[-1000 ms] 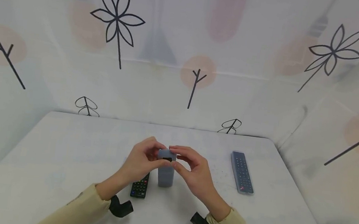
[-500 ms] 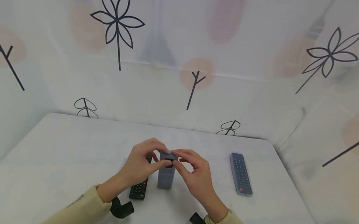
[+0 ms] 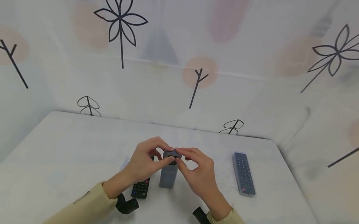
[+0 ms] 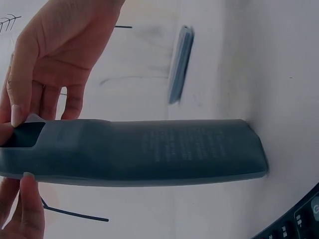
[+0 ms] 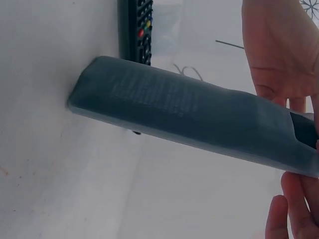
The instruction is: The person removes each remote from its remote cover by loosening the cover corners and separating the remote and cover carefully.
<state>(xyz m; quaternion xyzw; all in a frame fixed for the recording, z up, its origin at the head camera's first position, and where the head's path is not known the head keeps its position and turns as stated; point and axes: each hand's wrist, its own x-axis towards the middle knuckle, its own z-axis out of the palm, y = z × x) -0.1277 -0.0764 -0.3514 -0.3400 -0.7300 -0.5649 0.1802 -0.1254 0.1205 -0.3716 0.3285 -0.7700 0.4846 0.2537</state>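
Note:
A remote control in a bluish translucent sleeve (image 3: 168,177) stands on end on the white table, its lower end down at the tabletop. My left hand (image 3: 148,162) pinches its upper end from the left, thumb in front and fingers over the top. From the other side my right hand (image 3: 202,169) pinches the same end, the two thumbs close together at a dark cutout (image 4: 25,134). Faint printing shows through the sleeve in both wrist views. Behind my left hand lies a black remote control (image 3: 140,189), partly hidden by that hand.
Another sleeved remote control (image 3: 244,174) lies at the right of the table (image 3: 72,151). A small clear plastic piece (image 3: 125,163) shows beside my left hand. Black wrist mounts (image 3: 127,205) stick out near both sleeves. Patterned cloth (image 3: 155,94) hangs behind the table.
The fingertips of both hands have drawn closer together over the top of the upright sleeved remote control. The remote controls on the table stay in place.

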